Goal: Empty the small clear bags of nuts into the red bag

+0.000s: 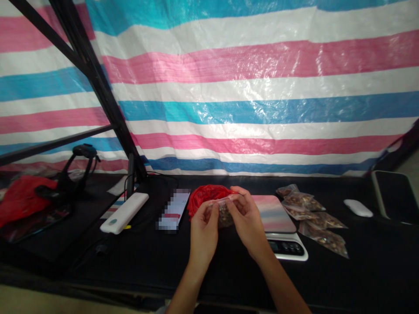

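Both my hands pinch the top edge of a small clear zip bag (224, 214) with brownish bits inside. My left hand (204, 226) grips its left side, thumb pointing up along the edge. On the other side, my right hand (247, 220) has thumb and fingers closed on the edge. Just behind them lies a red plastic bag (209, 194), its contents hidden from here. A kitchen scale (275, 218) with a shiny plate and a dark button panel sits right of my right hand. Several filled zip bags (324, 237) lie in an overlapping row beyond the scale.
Left of the red bag lies a phone (175, 209) with a blurred screen, then a white oblong device (124, 213). A white case (358, 208) and a dark-screened phone (394, 196) are far right. Black metal posts (104, 96) and a striped sheet (262, 100) border the black table.
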{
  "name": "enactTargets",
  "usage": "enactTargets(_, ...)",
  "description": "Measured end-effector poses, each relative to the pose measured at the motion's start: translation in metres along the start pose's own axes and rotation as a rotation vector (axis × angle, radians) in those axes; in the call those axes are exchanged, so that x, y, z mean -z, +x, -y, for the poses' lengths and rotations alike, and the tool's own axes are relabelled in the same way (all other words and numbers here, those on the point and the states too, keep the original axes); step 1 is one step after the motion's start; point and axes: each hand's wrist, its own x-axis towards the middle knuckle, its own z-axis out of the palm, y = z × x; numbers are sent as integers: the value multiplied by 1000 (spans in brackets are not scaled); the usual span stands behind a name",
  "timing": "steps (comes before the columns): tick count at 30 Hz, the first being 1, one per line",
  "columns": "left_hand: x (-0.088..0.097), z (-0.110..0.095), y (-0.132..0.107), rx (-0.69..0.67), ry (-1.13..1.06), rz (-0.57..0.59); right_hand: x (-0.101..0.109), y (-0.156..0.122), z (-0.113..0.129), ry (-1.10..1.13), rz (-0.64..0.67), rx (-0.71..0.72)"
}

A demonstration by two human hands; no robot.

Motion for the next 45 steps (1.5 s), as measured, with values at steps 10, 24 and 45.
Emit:
enactTargets(10,0,0,-1,-15,29,-5,-4,-2,1,-21,-127,97)
enactTargets(24,7,7,1,21,-68,11,-5,-1,-5,-81,-133,138)
enactTargets(45,7,3,-1,-10,65,-6,-4,-4,-9,-120,-12,32)
